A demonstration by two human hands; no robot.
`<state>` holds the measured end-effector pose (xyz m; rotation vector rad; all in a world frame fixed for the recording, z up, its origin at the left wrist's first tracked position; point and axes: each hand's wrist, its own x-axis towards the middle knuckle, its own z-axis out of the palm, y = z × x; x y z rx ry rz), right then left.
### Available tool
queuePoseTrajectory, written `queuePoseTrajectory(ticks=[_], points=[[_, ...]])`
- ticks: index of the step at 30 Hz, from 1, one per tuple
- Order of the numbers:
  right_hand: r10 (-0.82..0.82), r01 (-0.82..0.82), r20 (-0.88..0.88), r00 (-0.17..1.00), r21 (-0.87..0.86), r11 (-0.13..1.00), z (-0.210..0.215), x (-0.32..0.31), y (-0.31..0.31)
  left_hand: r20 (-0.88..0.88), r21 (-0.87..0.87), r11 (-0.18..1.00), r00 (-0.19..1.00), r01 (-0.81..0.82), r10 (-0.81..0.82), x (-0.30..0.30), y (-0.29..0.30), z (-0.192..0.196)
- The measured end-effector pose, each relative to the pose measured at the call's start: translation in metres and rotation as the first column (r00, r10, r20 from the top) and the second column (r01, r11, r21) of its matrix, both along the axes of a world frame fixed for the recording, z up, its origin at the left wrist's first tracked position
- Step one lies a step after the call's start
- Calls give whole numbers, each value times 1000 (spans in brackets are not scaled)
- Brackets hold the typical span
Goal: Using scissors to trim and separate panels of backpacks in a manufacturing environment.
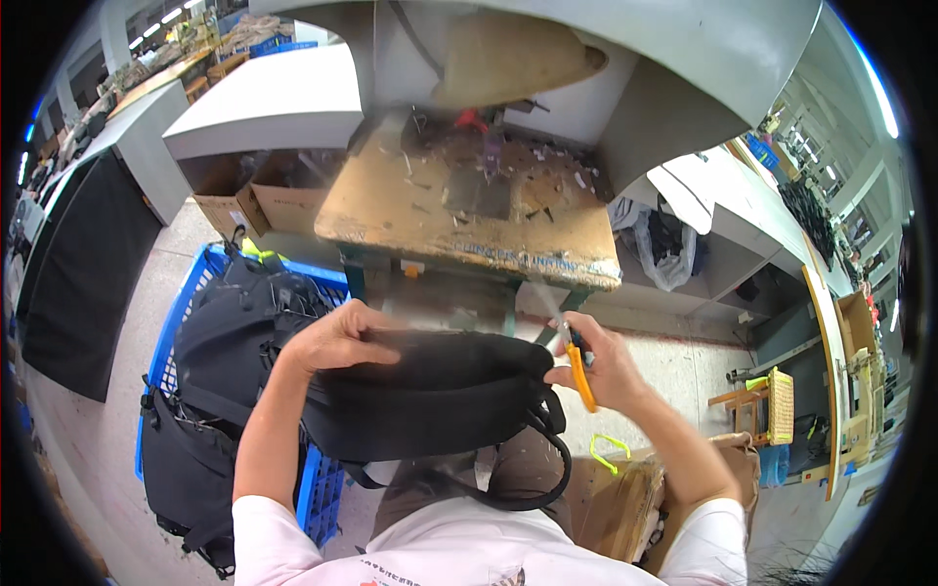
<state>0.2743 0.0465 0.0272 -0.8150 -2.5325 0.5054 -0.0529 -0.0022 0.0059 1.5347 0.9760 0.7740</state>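
Observation:
A black backpack (430, 396) lies across my lap, its top edge facing the workbench. My left hand (337, 337) grips that top edge on the left side. At the bag's right end, my right hand (598, 363) holds a small orange thread snipper (578, 371) with its blades up against the fabric. A black strap (547, 459) loops down from the bag over my thigh.
A worn wooden workbench (469, 210) littered with scraps stands just ahead. A blue crate (200, 283) heaped with black bags sits at my left. Cardboard boxes (283, 200) lie under the grey table. A yellow-green clip (608, 451) rests on a cardboard box by my right knee.

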Motion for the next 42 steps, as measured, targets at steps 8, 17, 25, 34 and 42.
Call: queuePoseTrajectory(ticks=[8, 17, 25, 34, 42], points=[[-719, -351, -583, 380, -809, 471, -53, -115, 11, -703, 431, 902, 621, -17, 347, -57, 67, 88], [-876, -617, -472, 98, -720, 319, -51, -159, 67, -693, 706, 701, 303, 101, 655, -36, 135, 119], [-892, -610, -448, 60, -724, 322, -62, -160, 94, -698, 710, 692, 271, 134, 663, -41, 165, 115], [-897, -615, -441, 39, -718, 326, -53, -155, 85, -715, 694, 696, 282, 181, 640, -35, 173, 114], [-918, -444, -381, 111, -845, 297, -55, -108, 32, -739, 643, 721, 458, 259, 494, -8, 147, 93]])
